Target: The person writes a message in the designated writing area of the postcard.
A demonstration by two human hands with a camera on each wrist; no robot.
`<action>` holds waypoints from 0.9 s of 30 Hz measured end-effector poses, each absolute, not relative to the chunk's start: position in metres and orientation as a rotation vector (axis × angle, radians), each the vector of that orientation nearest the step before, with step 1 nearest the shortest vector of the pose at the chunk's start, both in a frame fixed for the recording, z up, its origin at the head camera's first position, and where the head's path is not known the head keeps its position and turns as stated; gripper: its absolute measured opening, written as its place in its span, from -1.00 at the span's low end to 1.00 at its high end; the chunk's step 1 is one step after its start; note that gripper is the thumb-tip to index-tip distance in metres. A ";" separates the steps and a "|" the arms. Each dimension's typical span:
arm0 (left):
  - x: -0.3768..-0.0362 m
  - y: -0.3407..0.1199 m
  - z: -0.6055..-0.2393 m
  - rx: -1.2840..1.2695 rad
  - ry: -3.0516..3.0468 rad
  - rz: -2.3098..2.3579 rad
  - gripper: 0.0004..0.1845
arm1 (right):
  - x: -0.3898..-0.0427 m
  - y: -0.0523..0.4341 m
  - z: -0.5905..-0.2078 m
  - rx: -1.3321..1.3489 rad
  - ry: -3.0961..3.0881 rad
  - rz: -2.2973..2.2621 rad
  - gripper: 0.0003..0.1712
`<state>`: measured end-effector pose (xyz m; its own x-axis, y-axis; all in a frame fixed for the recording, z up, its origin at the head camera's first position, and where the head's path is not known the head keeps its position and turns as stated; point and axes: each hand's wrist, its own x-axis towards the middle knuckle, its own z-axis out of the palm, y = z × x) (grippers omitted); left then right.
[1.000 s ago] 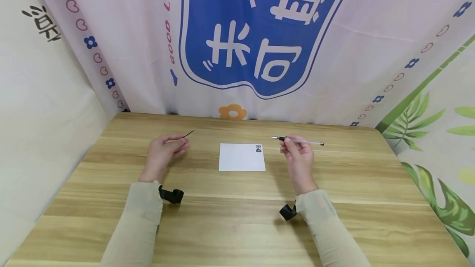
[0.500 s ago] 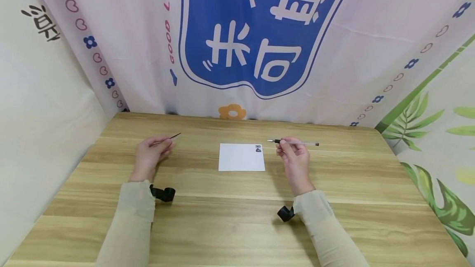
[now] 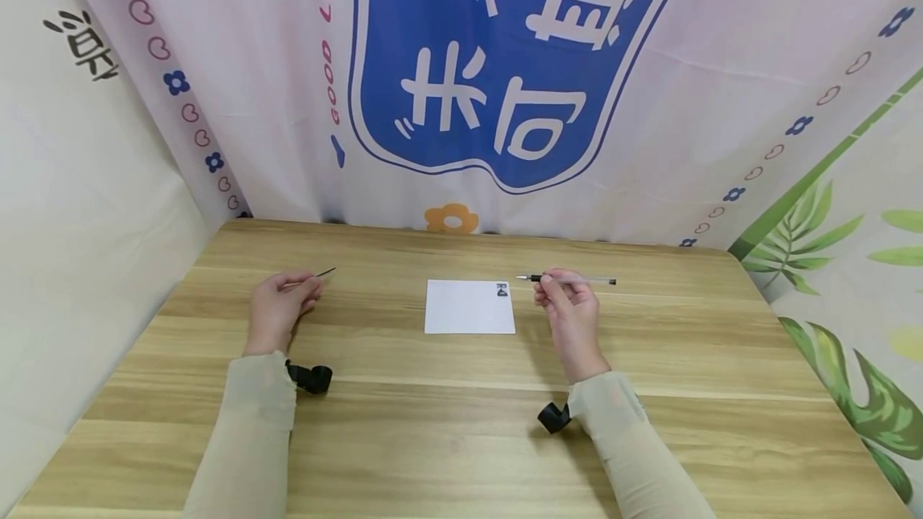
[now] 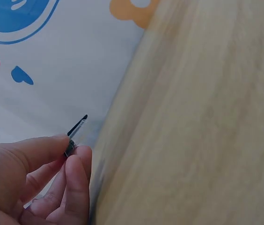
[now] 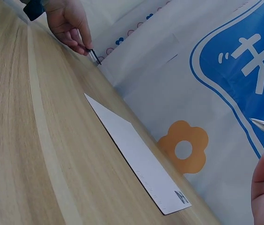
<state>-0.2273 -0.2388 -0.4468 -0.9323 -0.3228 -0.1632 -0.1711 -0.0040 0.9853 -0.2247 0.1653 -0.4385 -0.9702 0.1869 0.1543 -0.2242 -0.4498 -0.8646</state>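
Observation:
On the left in the head view, my left hand [image 3: 277,309] pinches a small pen cap [image 4: 79,125] with a dark clip, between thumb and fingertips. The clip end points away to the upper right. My right hand [image 3: 574,325] grips a gel pen [image 3: 597,282] with a clear barrel, black grip and bare metal tip, which points left. Between the hands, a white card [image 3: 469,308] with a small dark print in its upper right corner lies on the table. Both hands are apart from the card. The right wrist view also catches the left hand with the cap.
The wooden table [image 3: 433,439] ends at the back against a printed cloth [image 3: 649,166] with a blue badge. Dark wrist cameras [image 3: 312,380] sit at both cuffs. Leaf-patterned cloth [image 3: 851,263] hangs at the right.
My left hand has moved left and slightly nearer with the pen cap, away from the card. My right hand has shifted a little left with the pen. The card stays put.

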 end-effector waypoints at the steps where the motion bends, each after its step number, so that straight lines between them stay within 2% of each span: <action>1: -0.227 -0.239 -0.447 0.532 -2.149 -2.069 -0.59 | -0.225 0.165 -0.439 0.053 -1.494 2.487 -0.81; 27: -0.226 -0.238 -0.451 0.503 -2.596 -1.448 -0.70 | -0.223 0.161 -0.440 0.038 -1.543 2.466 -0.82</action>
